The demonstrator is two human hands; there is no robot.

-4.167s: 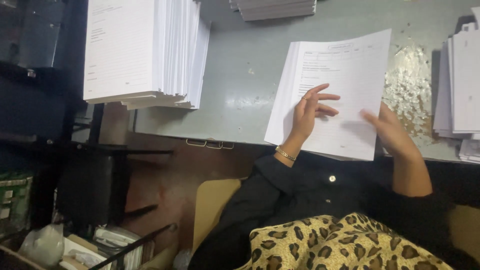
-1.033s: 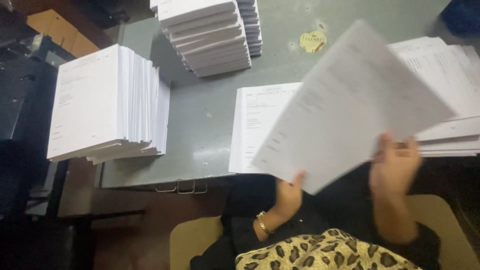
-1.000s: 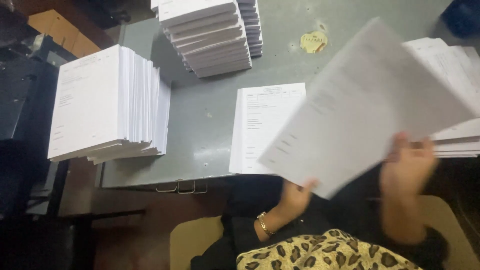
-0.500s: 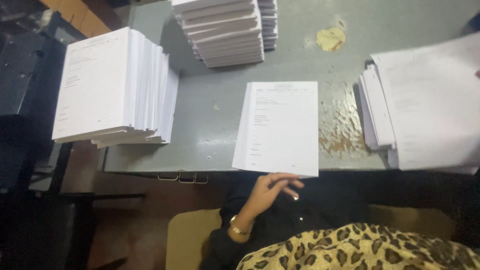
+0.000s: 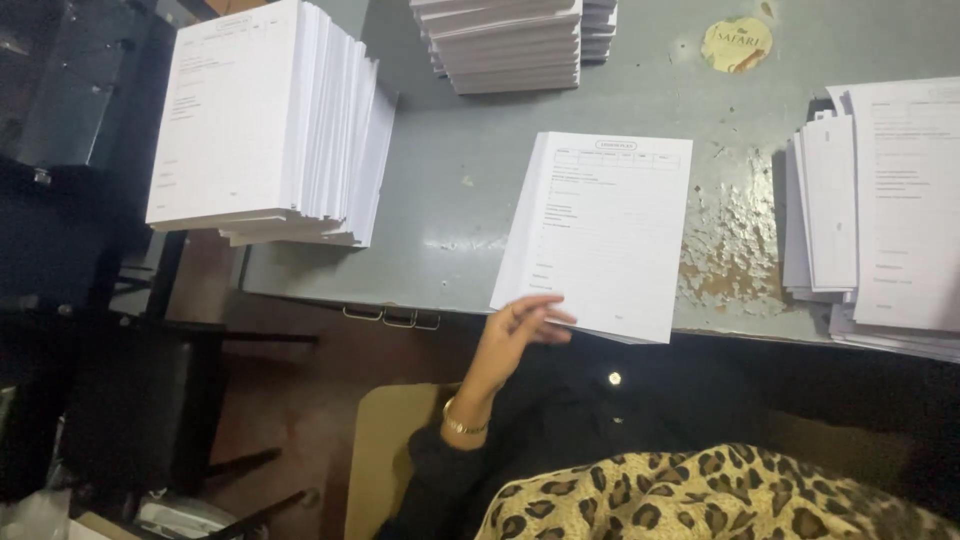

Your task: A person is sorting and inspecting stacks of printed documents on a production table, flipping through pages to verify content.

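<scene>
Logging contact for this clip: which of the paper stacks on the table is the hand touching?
The small middle stack, overhanging the table's near edge. The left hand touches its lower left corner; the three other stacks lie apart from it, untouched.

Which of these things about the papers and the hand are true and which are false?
1. The left hand touches the near edge of the small white stack of printed forms in the middle. True.
2. The right hand holds a sheet up in the air. False: no right hand is in view.
3. The tall white stack of paper sheets sits at the left corner of the grey-green metal table. True.
4. The table's paint is smooth everywhere. False: a patch of chipped, rusty paint shows right of the middle stack.
5. A thin gold-coloured bracelet is on the left wrist. True.
6. The round yellow sticker lies on the middle stack. False: it is on the bare table, farther back.
</scene>
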